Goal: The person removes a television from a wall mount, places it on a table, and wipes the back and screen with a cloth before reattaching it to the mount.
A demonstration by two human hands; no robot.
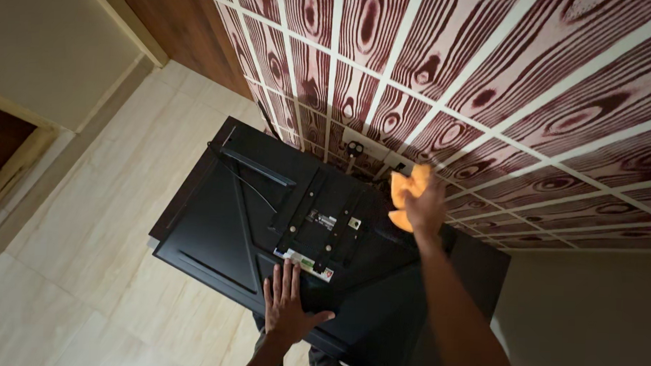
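Right-hand grip point(424, 204) is pinching an orange cloth point(406, 193) at the television back's point(230, 223) upper edge, mid-wipe; left hand point(286, 304) is lying spread flat, bracing it.

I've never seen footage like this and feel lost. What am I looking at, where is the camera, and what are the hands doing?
The camera sits on a person's head and looks down, so the tiled floor shows below. The two bare arms are that person's own. The big black slab is the back of a flat TV, close to a wall with wood-grain panels. The left hand lies flat and open on the TV's back. The right hand grips an orange cloth near the TV's top edge.
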